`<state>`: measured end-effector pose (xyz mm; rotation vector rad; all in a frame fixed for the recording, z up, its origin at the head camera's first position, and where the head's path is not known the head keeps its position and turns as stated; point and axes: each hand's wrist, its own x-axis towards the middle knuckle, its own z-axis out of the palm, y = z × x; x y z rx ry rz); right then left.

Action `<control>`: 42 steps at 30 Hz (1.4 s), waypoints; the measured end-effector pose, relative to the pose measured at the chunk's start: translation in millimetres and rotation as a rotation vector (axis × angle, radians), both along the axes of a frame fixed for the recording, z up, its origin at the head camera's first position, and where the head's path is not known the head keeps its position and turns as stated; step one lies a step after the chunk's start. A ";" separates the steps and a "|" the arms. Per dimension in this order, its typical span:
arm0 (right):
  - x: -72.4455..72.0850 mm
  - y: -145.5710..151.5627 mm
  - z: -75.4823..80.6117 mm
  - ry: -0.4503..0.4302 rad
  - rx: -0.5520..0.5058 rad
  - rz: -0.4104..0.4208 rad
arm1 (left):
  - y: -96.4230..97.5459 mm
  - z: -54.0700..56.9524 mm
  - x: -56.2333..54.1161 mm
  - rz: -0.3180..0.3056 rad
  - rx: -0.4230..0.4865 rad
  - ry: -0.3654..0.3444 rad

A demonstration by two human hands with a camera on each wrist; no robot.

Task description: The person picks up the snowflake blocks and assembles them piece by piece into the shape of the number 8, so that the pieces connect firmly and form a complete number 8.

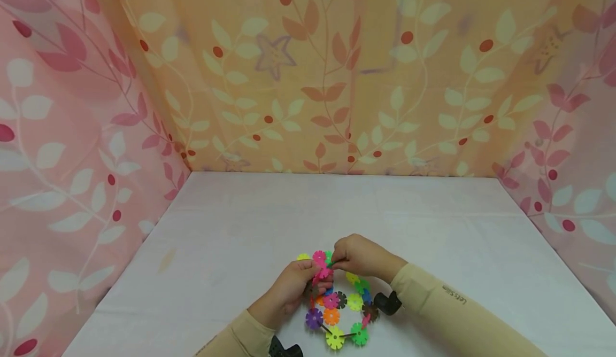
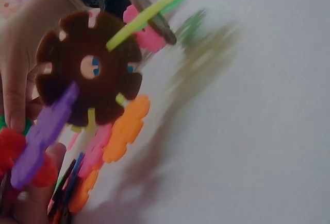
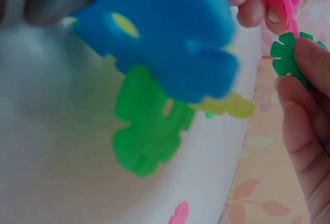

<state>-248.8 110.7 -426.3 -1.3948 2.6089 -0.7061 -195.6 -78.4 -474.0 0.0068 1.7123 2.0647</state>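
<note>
A loop of joined, notched snowflake discs in many colours hangs between both hands. My left hand (image 1: 289,287) grips the pink discs (image 1: 320,257) at the loop's upper left. With thumb and finger, my right hand (image 1: 363,255) pinches a green disc (image 3: 282,54), which meets a pink disc (image 3: 292,15) at its edge in the right wrist view. Lower in the loop are a purple disc (image 1: 314,318), a yellow disc (image 1: 335,339) and a green disc (image 1: 359,334). A brown disc (image 2: 111,95) looms large in the left wrist view; a blurred blue disc (image 3: 165,33) fills much of the right one.
A white-covered table (image 1: 240,218) lies under the hands. Patterned curtains (image 1: 332,79) stand along its back and both sides. Black wrist devices (image 1: 387,303) sit by the sleeves, close to the loop.
</note>
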 end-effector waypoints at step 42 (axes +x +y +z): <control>25.9 -19.7 -1.1 -0.044 0.341 0.064 | -13.3 -0.1 -4.3 -0.008 -0.064 0.030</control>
